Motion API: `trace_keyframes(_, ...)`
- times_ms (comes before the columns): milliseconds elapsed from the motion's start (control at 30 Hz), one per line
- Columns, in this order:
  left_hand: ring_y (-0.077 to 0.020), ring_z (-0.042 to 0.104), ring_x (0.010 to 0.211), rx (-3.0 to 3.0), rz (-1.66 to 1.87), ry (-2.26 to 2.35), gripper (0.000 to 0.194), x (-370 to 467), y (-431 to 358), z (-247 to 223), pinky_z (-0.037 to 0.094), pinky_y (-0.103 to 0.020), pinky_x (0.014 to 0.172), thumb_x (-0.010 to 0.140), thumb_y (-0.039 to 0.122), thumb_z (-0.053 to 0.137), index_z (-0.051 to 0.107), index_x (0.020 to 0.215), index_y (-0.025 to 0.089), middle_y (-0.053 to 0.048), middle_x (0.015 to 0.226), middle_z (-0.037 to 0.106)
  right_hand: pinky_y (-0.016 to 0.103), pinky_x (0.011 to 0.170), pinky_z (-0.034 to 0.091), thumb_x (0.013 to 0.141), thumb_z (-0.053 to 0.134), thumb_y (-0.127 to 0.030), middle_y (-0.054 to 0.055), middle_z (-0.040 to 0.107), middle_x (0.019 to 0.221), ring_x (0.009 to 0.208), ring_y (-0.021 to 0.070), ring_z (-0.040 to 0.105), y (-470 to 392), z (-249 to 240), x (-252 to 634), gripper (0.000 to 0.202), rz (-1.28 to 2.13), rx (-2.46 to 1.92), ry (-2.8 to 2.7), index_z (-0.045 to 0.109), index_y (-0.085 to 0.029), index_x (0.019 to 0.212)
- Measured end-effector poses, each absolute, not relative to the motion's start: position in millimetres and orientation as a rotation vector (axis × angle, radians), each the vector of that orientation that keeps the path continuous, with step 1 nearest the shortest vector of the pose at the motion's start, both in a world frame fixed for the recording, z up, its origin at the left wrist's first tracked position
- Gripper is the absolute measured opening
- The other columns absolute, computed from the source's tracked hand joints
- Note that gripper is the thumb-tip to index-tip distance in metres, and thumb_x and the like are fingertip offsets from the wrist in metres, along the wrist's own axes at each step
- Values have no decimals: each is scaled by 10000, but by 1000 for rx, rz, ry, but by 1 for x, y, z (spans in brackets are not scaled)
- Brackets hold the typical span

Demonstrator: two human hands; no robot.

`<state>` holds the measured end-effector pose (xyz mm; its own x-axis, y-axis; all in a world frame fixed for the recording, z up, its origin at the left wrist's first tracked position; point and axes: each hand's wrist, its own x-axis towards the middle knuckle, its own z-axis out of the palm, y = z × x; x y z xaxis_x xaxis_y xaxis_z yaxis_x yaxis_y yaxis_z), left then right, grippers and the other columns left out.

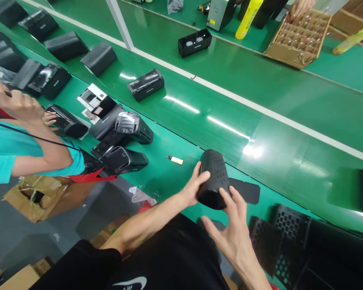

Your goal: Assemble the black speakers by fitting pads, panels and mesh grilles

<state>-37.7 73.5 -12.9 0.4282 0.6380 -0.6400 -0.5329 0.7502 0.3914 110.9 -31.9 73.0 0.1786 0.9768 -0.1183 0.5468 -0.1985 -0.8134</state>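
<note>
A black speaker housing (214, 177) with a patterned side is at the near edge of the green bench, tilted. My left hand (196, 186) grips its left side, thumb on the near face and the other fingers partly hidden. My right hand (231, 219) is spread at its lower right, fingertips touching the housing and thumb well apart. A flat black panel (246, 190) lies just right of the housing, partly behind it. To the left on the bench lies a small cutter knife with a pale handle (176, 160).
Several black speakers (134, 127) stand to the left beside a co-worker's arm (45, 141). Black perforated grilles (290, 225) are stacked at right. Beyond runs a green conveyor belt (230, 108) carrying a speaker (147, 83). A divided carton (301, 38) stands across it.
</note>
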Motion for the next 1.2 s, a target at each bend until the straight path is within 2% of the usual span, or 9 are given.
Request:
trace_keyframes(100,-381,692,1213,1,493,581,957,-49,78,-15,552,-546,994,831,712,718,413,1603,238,-185,1467,642,589,1048,566,942,740,-409,124,495,1581,1391,365,568,-23,71,149,701,1064,-1685,-1384,456,-389,1582)
trace_keyframes(233,-453,727,1033,-50,135,284,1064,-64,80,-5,579,-520,743,766,909,525,498,1536,174,-238,1321,712,626,1251,333,638,965,-590,123,274,1750,1589,424,302,-7,39,216,1237,1109,-1774,-1218,322,-349,1668)
trace_keyframes(300,-443,731,982,-23,38,304,1063,-65,77,0,575,-505,724,759,938,479,537,1506,185,-225,1264,736,585,1242,358,568,973,-655,128,310,1745,1564,421,360,-5,26,225,1350,1401,-1657,-1090,281,-346,1686)
trace_keyframes(433,-390,702,1062,136,138,548,986,-78,74,0,558,-523,892,801,923,502,578,1460,193,-178,1255,729,550,1145,466,582,979,-591,122,595,1523,1338,397,608,-24,16,207,1231,1547,-1516,-746,385,-358,1635)
trace_keyframes(533,-345,622,1231,400,493,799,1031,-98,75,-3,506,-487,1041,720,858,721,498,1532,263,-135,1459,605,566,1084,504,612,964,-553,105,682,1337,1187,368,672,-45,8,191,1106,1503,-1549,-490,447,-373,1573)
trace_keyframes(667,-350,558,1295,879,446,910,1225,-112,77,-1,437,-491,1129,563,552,999,389,1598,313,-130,1549,470,548,1118,474,622,972,-532,90,655,1356,1214,341,641,-61,0,181,1099,1489,-1668,-429,431,-389,1567)
trace_keyframes(867,-335,561,1259,1002,437,868,1051,-114,79,13,481,-441,1051,661,484,948,403,1542,303,-115,1459,517,543,1154,440,725,874,-623,136,411,1677,1455,409,486,-74,14,177,1072,1346,-1764,-784,389,-318,1632)
trace_keyframes(1100,-261,591,1096,834,524,925,959,-110,72,-11,496,-380,966,675,469,909,433,1481,260,-84,1272,573,552,1109,470,770,793,-694,152,619,1461,1293,404,612,-79,-8,159,980,1189,-1882,-724,474,-242,1579)
trace_keyframes(1200,-268,611,1102,766,419,978,927,-115,74,-19,502,-403,980,711,483,877,428,1493,267,-80,1240,600,537,1115,468,788,762,-724,139,607,1478,1305,385,604,-79,-12,157,995,1256,-1902,-732,442,-249,1602)
